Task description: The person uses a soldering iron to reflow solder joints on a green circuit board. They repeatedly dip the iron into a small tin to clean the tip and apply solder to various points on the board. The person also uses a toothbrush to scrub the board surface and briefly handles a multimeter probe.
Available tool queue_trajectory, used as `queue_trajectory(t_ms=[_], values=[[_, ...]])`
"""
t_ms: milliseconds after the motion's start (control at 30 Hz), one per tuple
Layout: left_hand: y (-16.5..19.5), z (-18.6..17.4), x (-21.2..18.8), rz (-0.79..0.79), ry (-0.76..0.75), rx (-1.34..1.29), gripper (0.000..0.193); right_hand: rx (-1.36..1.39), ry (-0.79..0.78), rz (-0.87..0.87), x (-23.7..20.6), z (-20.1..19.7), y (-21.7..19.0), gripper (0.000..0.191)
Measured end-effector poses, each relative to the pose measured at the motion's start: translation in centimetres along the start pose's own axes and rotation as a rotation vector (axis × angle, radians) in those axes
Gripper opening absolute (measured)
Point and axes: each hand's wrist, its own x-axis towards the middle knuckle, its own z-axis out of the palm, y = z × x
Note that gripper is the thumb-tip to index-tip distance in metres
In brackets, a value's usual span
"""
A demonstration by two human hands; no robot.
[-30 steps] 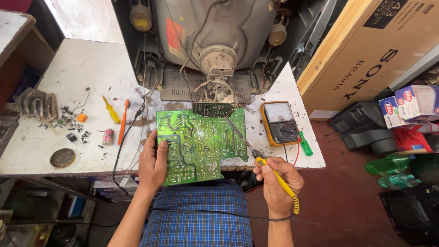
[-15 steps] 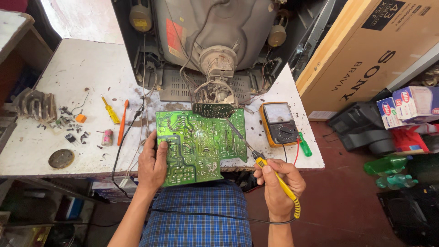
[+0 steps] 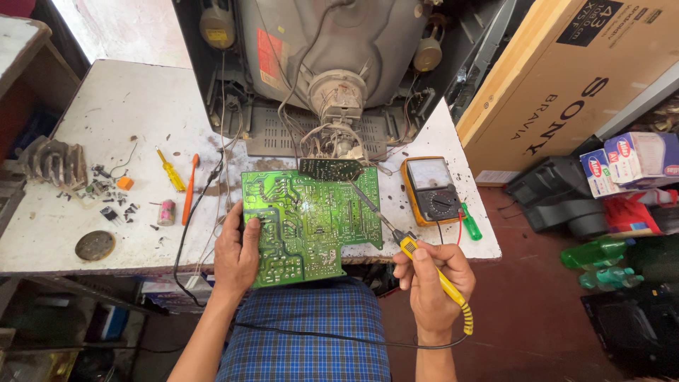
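Nearest us, above the blue checked lap [image 3: 311, 332], we see the left hand [image 3: 237, 258] gripping the lower left edge of the green circuit board [image 3: 308, 223], thumb on top, fingers curled under, and the right hand [image 3: 428, 283] closed around a yellow-handled soldering iron [image 3: 424, 265], its tip touching the board's right part. The board overhangs the front edge of the white workbench [image 3: 92, 127]. Farther off we note a yellow analog multimeter [image 3: 433, 189] just right of the board, an orange screwdriver [image 3: 189, 187] and small yellow screwdriver [image 3: 171, 170] left, then the opened CRT television [image 3: 332, 64] at the back.
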Motion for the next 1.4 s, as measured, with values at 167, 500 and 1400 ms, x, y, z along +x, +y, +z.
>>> queue_trajectory(t_ms=[167, 500, 1400], values=[[-0.2, 0.0, 0.0, 0.014, 0.002, -0.003, 0.050, -0.006, 0.027, 0.041, 0.2, -0.1, -0.2, 0.007], [0.0, -0.1, -0.1, -0.002, 0.004, -0.007, 0.050, 0.220, 0.121, 0.135, -0.7, -2.3, 0.6, 0.009], [-1.3, 0.1, -0.7, 0.063, -0.054, -0.038, 0.043, 0.669, 0.513, 0.500, -6.2, -14.7, 9.1, 0.022]])
